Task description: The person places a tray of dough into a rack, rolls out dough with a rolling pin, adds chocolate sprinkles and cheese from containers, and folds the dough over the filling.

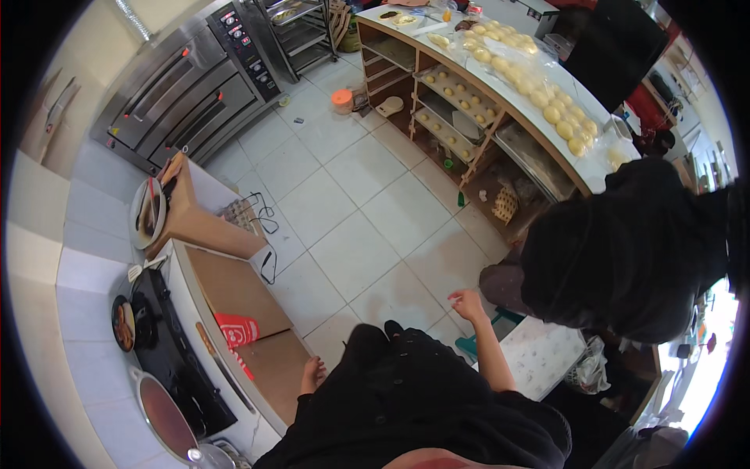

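Note:
My left hand (313,370) hangs low at my side, beside the brown-fronted cabinet (234,289). Its fingers are loosely bent and I see nothing in them. Out in front of my body, over the tiled floor (367,187), is my right hand (467,306), with fingers apart and nothing held. Under that forearm stand a pale speckled tabletop (533,356) and a green stool-like piece (469,345), partly hidden. A person in black (617,250) bends at the right, hands hidden from me.
Dough balls (539,94) under plastic line the long counter, whose shelves hold trays (461,98) of smaller pieces. A steel deck oven (187,86) and a tray rack (301,35) stand at the back left. At left are a black stove (176,352), a pan (168,418) and a loose cable (268,223).

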A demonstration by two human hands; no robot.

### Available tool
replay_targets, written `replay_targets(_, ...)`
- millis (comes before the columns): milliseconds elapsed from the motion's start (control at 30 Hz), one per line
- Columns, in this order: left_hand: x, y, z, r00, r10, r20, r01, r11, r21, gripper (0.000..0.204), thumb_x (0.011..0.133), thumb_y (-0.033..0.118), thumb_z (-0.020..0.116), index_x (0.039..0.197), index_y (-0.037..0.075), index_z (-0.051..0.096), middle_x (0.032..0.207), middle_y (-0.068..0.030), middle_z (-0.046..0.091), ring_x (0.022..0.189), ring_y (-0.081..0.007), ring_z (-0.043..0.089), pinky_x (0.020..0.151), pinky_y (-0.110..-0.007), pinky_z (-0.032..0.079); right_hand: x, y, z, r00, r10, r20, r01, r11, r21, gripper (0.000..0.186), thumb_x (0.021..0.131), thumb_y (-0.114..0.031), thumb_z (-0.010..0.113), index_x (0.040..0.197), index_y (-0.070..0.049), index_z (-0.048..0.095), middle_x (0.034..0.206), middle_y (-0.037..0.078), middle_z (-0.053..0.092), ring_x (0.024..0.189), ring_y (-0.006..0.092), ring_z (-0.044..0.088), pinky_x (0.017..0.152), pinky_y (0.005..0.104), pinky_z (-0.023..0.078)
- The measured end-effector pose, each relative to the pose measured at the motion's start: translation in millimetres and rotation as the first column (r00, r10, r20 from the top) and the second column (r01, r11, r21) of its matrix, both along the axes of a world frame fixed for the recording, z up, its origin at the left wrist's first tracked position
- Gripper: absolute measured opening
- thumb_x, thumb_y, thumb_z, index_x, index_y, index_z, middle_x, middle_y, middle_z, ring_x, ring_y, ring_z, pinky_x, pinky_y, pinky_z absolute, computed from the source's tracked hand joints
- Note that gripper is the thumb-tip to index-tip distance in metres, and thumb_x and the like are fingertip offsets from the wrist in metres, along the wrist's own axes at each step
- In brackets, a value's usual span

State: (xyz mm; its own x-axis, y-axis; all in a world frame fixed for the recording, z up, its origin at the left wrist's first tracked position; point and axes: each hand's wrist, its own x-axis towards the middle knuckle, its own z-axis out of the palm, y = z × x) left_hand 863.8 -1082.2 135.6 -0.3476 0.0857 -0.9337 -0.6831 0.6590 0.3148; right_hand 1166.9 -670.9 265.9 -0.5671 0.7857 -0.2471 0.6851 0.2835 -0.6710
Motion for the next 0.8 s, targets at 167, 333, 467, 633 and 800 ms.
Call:
replay_targets(167, -148, 59, -31, 0.841, -0.515, -0.164, 0.535, 0.836, 0.123, 0.041, 0.084, 0.034, 0.046, 0.116, 0.008, 0.045, 0.101, -0.0102, 0.055, 0.085, -0.0226, 0.054, 0.073, -0.038, 0.043, -149, 117, 22, 0.984, -0.035, 0.173, 0.058, 0.990, -0.128, 0.014, 0.064, -0.002, 0.060, 0.078, -0.002, 0.064, 0.068, 0.014, 0.063, 0.059, 0.0212, 0.061, 0.055, 0.0298, 0.048)
replay_targets(333, -302, 241, -24, 0.990, -0.139, -0.001, 0.139, 0.990, 0.009, 0.038, 0.081, 0.037, 0.047, 0.112, 0.015, 0.046, 0.095, -0.0041, 0.056, 0.073, -0.0195, 0.054, 0.061, -0.039, 0.043, -253, 217, 4, 0.976, -0.151, -0.156, 0.187, 0.949, 0.252, 0.005, 0.068, -0.002, 0.060, 0.071, -0.001, 0.064, 0.055, 0.008, 0.060, 0.051, 0.0148, 0.060, 0.049, 0.0267, 0.046)
replay_targets(467, -455, 415, -8, 0.899, -0.255, -0.357, 0.298, 0.952, 0.070, 0.034, 0.080, 0.038, 0.050, 0.094, 0.007, 0.056, 0.072, -0.0041, 0.056, 0.060, -0.0156, 0.055, 0.044, -0.028, 0.039, -337, 292, 44, 0.913, -0.394, 0.110, 0.406, 0.903, -0.137, 0.019, 0.066, 0.003, 0.053, 0.082, -0.002, 0.062, 0.065, 0.009, 0.062, 0.059, 0.0141, 0.061, 0.053, 0.0260, 0.046)
replay_targets(633, -597, 677, 39, 0.604, -0.295, -0.741, 0.612, 0.767, 0.194, 0.033, 0.085, 0.029, 0.048, 0.108, 0.006, 0.055, 0.087, -0.0033, 0.058, 0.073, -0.0118, 0.052, 0.060, -0.024, 0.043, -400, 401, 64, 0.908, -0.419, -0.019, 0.418, 0.908, -0.028, 0.029, 0.064, 0.007, 0.050, 0.090, -0.001, 0.060, 0.076, 0.010, 0.063, 0.069, 0.0127, 0.062, 0.057, 0.0254, 0.047)
replay_targets(800, -638, 913, 128, 0.507, -0.202, -0.838, 0.717, 0.638, 0.281, 0.030, 0.084, 0.022, 0.051, 0.111, 0.008, 0.055, 0.096, -0.0081, 0.060, 0.081, -0.0139, 0.056, 0.071, -0.024, 0.044, -442, 558, 54, 0.892, -0.439, -0.108, 0.444, 0.896, 0.023, 0.023, 0.068, 0.002, 0.052, 0.089, -0.003, 0.061, 0.078, 0.012, 0.063, 0.070, 0.0211, 0.062, 0.063, 0.0312, 0.048)
